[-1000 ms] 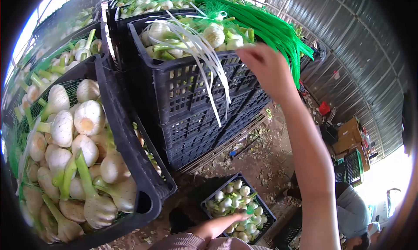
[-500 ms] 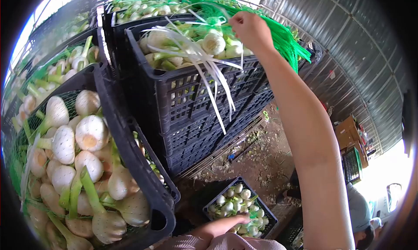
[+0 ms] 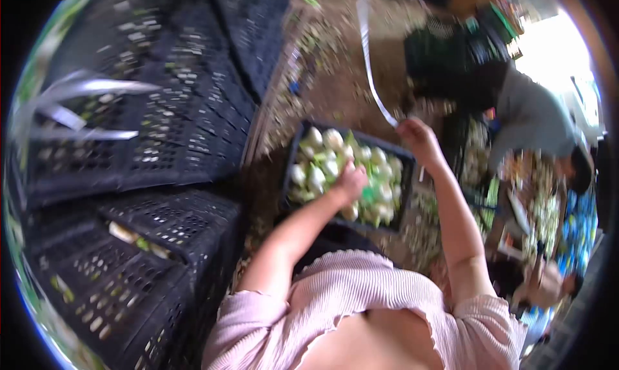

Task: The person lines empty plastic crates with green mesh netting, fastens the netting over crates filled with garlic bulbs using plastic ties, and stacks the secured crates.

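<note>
Below me stands a black plastic crate [image 3: 405, 188] full of garlic bulbs [image 3: 320, 167] with green stems. My left hand [image 3: 351, 180] is on top of the garlic, its fingers closed around what looks like green mesh netting [image 3: 370, 193], a patch of which shows beside it. Over the crate's far right corner, my right hand [image 3: 419, 139] pinches one end of a long white plastic strip [image 3: 369, 63]. The strip rises in a curve away from the hand. Motion blur softens the fingers of both hands.
Tall stacks of black crates [image 3: 193, 92] line the left, with loose white strips [image 3: 90, 92] hanging over them. A bent-over person in a grey shirt [image 3: 532, 112] works at right, and another person [image 3: 548, 286] is lower down. Scraps litter the dirt floor [image 3: 332, 80].
My right hand has come down from the top of the crate stack, bringing a white strip away. The view has swung down toward the low crate, where my left hand stays.
</note>
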The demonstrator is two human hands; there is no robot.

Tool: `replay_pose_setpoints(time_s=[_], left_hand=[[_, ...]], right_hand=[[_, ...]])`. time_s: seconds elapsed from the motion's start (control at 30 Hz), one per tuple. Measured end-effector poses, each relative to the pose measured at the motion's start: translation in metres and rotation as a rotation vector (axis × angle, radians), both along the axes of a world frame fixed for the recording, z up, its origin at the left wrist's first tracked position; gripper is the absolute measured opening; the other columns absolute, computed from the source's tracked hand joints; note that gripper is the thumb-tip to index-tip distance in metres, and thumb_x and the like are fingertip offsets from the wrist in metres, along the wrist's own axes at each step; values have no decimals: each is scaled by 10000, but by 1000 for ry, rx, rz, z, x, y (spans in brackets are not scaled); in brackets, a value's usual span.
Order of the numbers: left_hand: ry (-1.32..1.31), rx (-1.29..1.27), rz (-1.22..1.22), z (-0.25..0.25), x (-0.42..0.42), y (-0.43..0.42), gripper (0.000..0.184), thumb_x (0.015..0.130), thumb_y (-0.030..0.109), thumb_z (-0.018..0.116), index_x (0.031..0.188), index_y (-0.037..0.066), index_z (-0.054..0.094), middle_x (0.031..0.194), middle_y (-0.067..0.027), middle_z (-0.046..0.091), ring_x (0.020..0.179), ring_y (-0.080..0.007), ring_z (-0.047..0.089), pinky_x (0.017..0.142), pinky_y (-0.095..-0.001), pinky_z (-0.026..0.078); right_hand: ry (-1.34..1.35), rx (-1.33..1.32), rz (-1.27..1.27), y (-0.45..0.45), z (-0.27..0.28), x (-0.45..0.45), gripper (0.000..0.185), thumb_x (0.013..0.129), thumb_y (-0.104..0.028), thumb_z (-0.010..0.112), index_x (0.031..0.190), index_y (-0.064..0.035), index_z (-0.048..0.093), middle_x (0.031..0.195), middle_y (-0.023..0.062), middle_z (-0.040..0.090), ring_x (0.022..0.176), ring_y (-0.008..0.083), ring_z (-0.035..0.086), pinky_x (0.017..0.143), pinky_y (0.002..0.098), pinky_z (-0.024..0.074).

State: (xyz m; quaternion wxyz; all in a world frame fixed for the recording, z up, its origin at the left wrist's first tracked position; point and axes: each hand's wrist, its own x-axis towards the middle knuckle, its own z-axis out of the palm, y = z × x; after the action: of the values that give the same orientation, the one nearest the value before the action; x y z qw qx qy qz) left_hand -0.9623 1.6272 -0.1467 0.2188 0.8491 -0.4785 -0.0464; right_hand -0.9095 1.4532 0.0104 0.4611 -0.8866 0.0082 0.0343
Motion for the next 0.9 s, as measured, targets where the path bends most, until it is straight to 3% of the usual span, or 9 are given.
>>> replay_pose_setpoints(time_s=[0.07,0.13,0.17,0.27,0.33,0.47,0.6,0.73,0.9], left_hand=[[385,-241,-1,-25,2,-5,156,739,183,501,822,98,602,795,-59,578,951,-194,494,918,-400,303],[1183,-357,122,-44,4,-12,290,855,315,445,722,86,566,1044,-39,554,1075,-164,430,972,-329,243],[1396,-412,113,-27,9,-9,347,870,349,406,678,86,526,1105,-63,524,1093,-167,411,967,-331,245],[1755,-627,103,-19,23,-1,376,891,351,362,659,93,506,1171,-105,485,1149,-185,353,967,-330,223],[1922,-633,12,-11,33,-2,389,886,365,363,615,100,450,1192,-124,468,1165,-216,327,982,-327,197],[1984,-582,82,-26,35,0,358,871,364,403,632,104,465,1113,-114,511,1068,-190,407,940,-320,248],[1936,-632,99,-32,32,1,350,861,365,428,643,96,480,990,-86,540,987,-171,432,916,-314,272],[1942,-723,177,-11,29,-8,358,859,368,429,640,93,490,837,-51,511,887,-168,429,854,-309,299],[1858,-713,105,-33,29,-2,381,872,375,399,618,96,456,780,-25,447,829,-150,390,820,-276,283]], right_hand=[[319,81,-143,-16,-39,-66,117,825,-131,527,822,-15,540,730,5,544,700,73,465,667,233,398],[526,178,-159,-29,-81,-117,143,836,-152,516,847,-13,544,753,2,550,719,71,468,680,235,400],[559,289,-128,-27,-91,-135,150,838,-160,514,858,-15,544,753,-3,544,720,70,463,677,233,396],[713,468,-11,-13,-112,-164,137,837,-172,515,826,-36,533,715,-43,491,694,54,422,649,208,371],[769,512,24,-2,-129,-184,129,835,-162,515,803,-37,527,711,-50,488,696,45,418,649,204,370],[787,707,-153,13,-153,-214,132,837,-157,507,802,-32,528,722,-42,493,710,46,433,669,202,369],[761,763,-247,12,-150,-222,134,848,-182,490,834,-56,532,670,-54,466,625,32,411,565,176,344],[723,1046,-456,-1,-134,-216,147,845,-243,499,807,-103,518,561,-103,328,455,11,259,407,182,195],[754,816,-466,-4,-156,-216,138,862,-213,474,810,-90,508,631,-72,405,559,15,327,486,175,270]])
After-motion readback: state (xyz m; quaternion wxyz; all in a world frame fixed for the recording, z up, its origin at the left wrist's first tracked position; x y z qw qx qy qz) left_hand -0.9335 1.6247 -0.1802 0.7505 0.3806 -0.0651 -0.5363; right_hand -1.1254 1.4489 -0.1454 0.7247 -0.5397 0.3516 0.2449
